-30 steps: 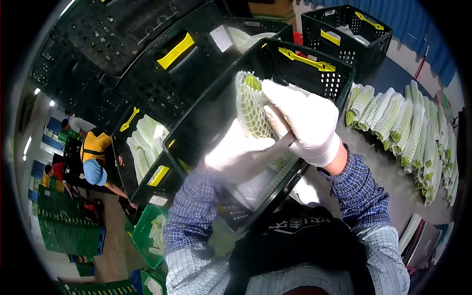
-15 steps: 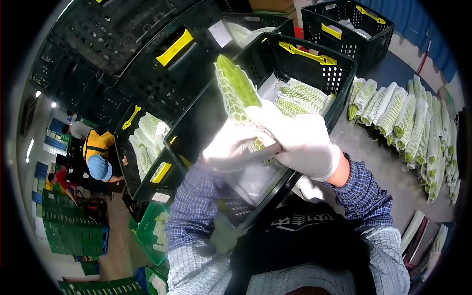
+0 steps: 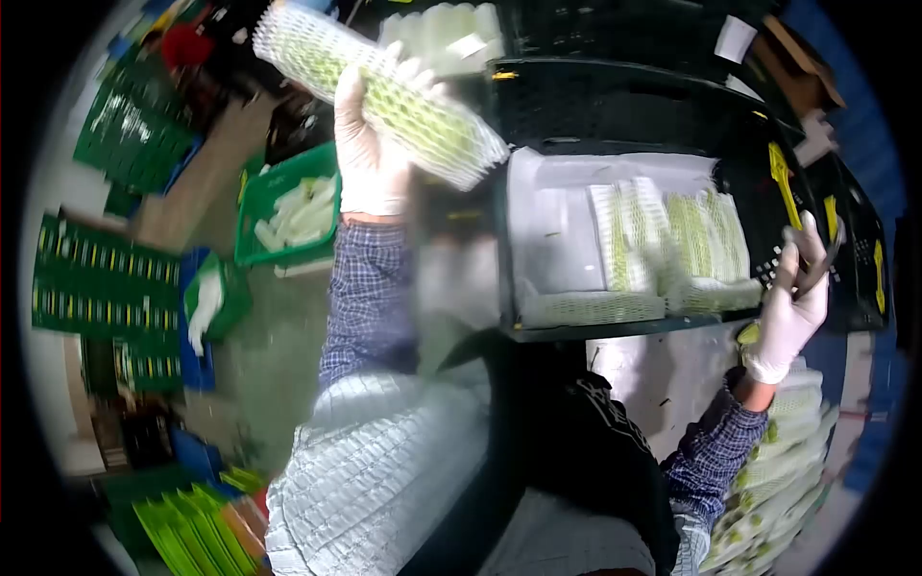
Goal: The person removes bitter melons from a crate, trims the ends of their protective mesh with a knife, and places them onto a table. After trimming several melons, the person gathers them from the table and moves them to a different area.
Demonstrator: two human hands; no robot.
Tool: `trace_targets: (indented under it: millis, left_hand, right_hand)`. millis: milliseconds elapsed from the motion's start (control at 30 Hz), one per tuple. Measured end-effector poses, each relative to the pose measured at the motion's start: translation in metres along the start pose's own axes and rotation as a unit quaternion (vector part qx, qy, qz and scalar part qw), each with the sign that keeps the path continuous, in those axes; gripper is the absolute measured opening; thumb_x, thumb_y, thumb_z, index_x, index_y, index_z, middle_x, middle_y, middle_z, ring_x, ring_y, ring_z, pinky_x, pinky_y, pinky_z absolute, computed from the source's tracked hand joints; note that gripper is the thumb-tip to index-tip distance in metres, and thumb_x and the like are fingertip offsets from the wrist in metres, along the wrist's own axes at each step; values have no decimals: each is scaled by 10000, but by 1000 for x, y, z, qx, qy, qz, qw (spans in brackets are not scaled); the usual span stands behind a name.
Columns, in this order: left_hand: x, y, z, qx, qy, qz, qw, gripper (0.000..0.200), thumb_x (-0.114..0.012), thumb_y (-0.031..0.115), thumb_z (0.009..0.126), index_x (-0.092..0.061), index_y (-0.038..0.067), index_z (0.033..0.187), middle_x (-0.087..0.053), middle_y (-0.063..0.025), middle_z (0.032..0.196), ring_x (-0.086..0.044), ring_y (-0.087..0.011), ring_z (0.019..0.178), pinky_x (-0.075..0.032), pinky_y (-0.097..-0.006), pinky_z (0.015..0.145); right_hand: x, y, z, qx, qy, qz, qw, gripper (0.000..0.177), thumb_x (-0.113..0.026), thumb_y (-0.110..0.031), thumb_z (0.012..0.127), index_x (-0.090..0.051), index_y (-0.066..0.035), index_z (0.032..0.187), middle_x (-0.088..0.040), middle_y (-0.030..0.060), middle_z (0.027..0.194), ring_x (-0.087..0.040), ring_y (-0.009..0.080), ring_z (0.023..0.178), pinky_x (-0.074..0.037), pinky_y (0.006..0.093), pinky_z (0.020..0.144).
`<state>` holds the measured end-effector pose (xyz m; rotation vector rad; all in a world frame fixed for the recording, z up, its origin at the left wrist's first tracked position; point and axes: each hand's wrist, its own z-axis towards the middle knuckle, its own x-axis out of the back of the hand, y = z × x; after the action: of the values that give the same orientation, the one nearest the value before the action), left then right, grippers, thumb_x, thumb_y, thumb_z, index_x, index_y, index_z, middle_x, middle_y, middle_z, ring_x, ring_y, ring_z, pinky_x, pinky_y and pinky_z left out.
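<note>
A green vegetable in a white foam net [image 3: 379,91] is held up at the upper left by my gloved left hand [image 3: 373,154], with the thumb across it. My gloved right hand [image 3: 797,298] is at the right, its fingers closed round a thin dark tool [image 3: 828,259] that I cannot name for certain. Between my hands stands a dark crate [image 3: 615,335] lined with white sheeting [image 3: 552,235]. Several netted vegetables [image 3: 672,235] lie inside it, towards its right side and along the near edge.
More netted vegetables [image 3: 778,461] lie at the lower right. Another batch [image 3: 447,38] sits in a crate at the top. A green basket [image 3: 254,216] holds pale pieces at the left. Stacked green crates [image 3: 134,134] stand farther left, near a person in red [image 3: 187,43].
The view has turned left. My hands have moved wide apart: the left carries the vegetable, now fully netted, to the upper left, and the right has moved off to the right.
</note>
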<state>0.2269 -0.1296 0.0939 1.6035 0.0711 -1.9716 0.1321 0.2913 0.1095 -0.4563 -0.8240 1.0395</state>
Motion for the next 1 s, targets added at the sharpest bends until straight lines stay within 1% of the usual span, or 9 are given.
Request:
trace_targets:
  millis: [133,233,400,533,600,700,767,900,1000]
  left_hand:
    - [128,67,-91,-98,333,278,896,438,-682,132,911,-531,71,1317,-590,-136,1303,-574,-279,1158,-464,-405,1034]
    - [199,102,-141,-68,508,158,844,454,-700,118,880,-544,107,1307,-630,-131,1166,-608,-301,1065,-503,-457,956]
    - [314,235,-145,-142,409,273,859,376,-657,223,930,-569,-9,1213,-631,-148,1148,-626,-300,1057,-517,-455,932]
    - [287,302,-107,-146,477,502,707,302,-581,202,963,-623,41,1216,-632,-119,1143,-590,-206,1064,-479,-360,886]
    - [230,274,-74,-132,439,521,720,277,-587,179,969,-629,-1,1175,-671,-138,1100,-650,-244,992,-530,-367,819]
    - [136,201,-20,-141,260,642,707,320,-593,180,986,-597,-56,1202,-674,-194,1136,-685,-259,1013,-560,-344,866]
    - [88,158,13,-141,127,668,719,311,-582,152,996,-594,-55,1228,-675,-173,1140,-680,-235,1023,-548,-348,923]
    - [-73,-5,30,-106,-111,785,600,316,-647,124,943,-636,-21,1223,-686,-116,1154,-662,-176,1043,-497,-287,957]
    - [-99,-95,44,19,-373,785,494,276,-666,148,904,-672,24,1151,-689,-75,1096,-658,-161,1006,-513,-285,926]
  right_hand:
    - [-4,12,20,-25,-40,-16,999,389,-624,-66,972,-580,-53,1359,-612,-38,991,-423,-1,657,-346,163,575]
    - [-15,26,45,25,-112,-67,991,460,-655,-89,945,-556,-78,1394,-575,-47,946,-464,27,748,-368,178,647]
    - [-23,82,81,-49,-251,-109,961,563,-687,-110,914,-485,-51,1437,-572,74,1210,-538,154,1096,-412,282,996]
    - [-12,136,106,-14,-238,-37,971,469,-570,-62,971,-458,-2,1423,-539,131,1403,-528,195,1270,-404,298,1067]
    - [-18,106,103,-124,-198,33,972,368,-549,-127,1007,-541,-40,1365,-530,-99,844,-335,-21,579,-241,149,482]
    - [-26,36,96,-201,-112,5,973,402,-570,-350,995,-578,-175,1357,-460,-54,645,-335,5,430,-220,190,379]
    - [-13,49,104,-221,-119,57,966,423,-488,-173,996,-493,-113,1415,-621,-9,845,-578,95,616,-485,239,525]
    - [-5,73,99,-189,-100,12,977,376,-492,-189,998,-545,-114,1362,-632,18,788,-577,85,600,-448,229,464]
    - [-22,148,115,205,37,-200,957,313,-509,-166,983,-611,-101,1271,-721,106,925,-693,193,795,-548,317,640]
